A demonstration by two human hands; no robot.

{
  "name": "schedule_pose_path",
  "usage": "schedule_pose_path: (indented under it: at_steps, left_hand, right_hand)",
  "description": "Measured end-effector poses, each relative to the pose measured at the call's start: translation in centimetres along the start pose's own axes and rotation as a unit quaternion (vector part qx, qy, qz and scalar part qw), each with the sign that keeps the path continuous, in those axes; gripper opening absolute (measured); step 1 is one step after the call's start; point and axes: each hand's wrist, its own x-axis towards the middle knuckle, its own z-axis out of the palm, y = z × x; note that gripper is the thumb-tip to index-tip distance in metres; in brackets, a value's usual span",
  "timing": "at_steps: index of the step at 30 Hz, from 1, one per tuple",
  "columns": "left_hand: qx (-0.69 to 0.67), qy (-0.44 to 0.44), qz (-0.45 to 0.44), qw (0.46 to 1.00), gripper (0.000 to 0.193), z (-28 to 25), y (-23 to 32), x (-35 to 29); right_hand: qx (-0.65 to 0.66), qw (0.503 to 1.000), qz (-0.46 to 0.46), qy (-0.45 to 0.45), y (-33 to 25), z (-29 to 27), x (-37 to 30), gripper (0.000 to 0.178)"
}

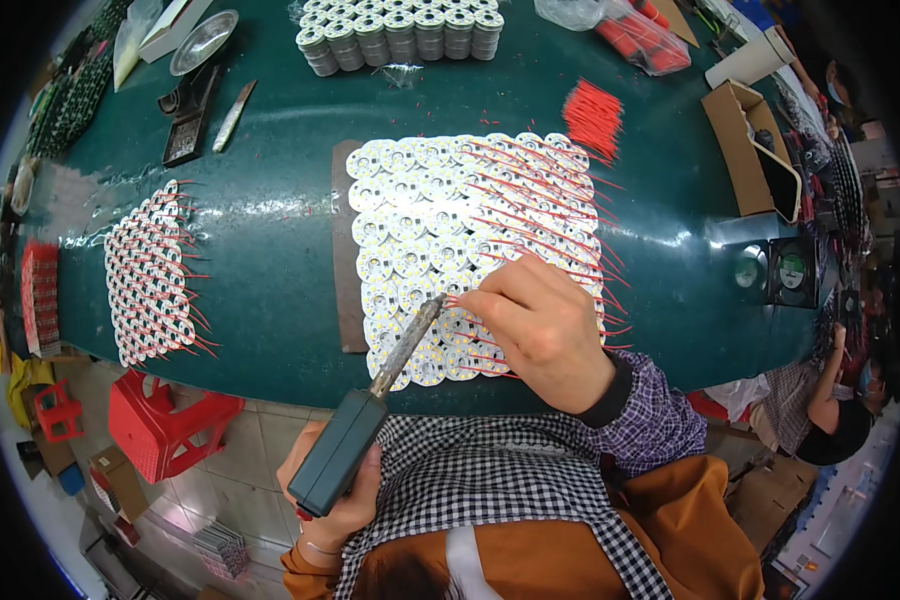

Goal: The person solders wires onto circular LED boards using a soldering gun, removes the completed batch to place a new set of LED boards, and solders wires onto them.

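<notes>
My left hand [358, 500] is wrapped round the dark green body of a soldering gun [338, 452]. Its metal barrel slants up to the right, and the tip is at a round board in the lower middle of the panel. The fingertips of my right hand [545, 325] are pinched on a short red wire [453, 300] right beside that tip. Below both lies the panel of round white LED circuit boards [402, 190], set out in rows. Many boards on its right side have thin red wires attached, trailing rightward. My right hand covers some of the boards.
A brown strip [346, 250] runs along the panel's left edge. A bundle of red wires [592, 118] lies beyond its upper right corner. Stacked round boards [400, 40] stand at the back. Left are a wired panel [150, 280], a knife [234, 116] and a black tray [190, 125].
</notes>
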Motion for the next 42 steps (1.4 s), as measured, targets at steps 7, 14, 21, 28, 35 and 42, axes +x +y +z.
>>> schedule_pose_path:
  at_steps: [7, 14, 21, 28, 35, 42]
  left_hand:
    - [-0.006, 0.04, -0.009, 0.999, 0.024, -0.4, 0.5, -0.4]
    - [0.029, 0.068, 0.008, 0.997, 0.027, -1.1, 0.4, -0.4]
    - [-0.006, 0.06, 0.004, 0.998, 0.027, -0.1, 1.2, 0.6]
    - [-0.011, 0.021, -0.025, 0.999, 0.027, 0.2, 0.9, 0.7]
    - [-0.017, 0.007, -0.022, 1.0, 0.025, 0.7, 1.1, 1.4]
    - [0.006, -0.004, -0.009, 1.0, 0.025, 0.5, 0.7, 1.3]
  right_hand:
    - [0.001, 1.0, 0.001, 0.008, -0.1, -0.2, 0.1, 0.02]
    - [0.017, 0.999, 0.018, 0.037, -0.5, -0.3, 0.3, 0.023]
    - [-0.006, 0.999, 0.027, 0.046, 0.1, -0.4, 0.0, 0.018]
    - [-0.007, 0.999, 0.032, 0.029, 0.2, -0.4, -0.1, 0.017]
    - [0.005, 0.999, 0.036, 0.027, 0.6, -0.3, -0.1, 0.019]
    - [-0.007, 0.999, 0.029, 0.026, 0.6, -0.3, -0.1, 0.019]
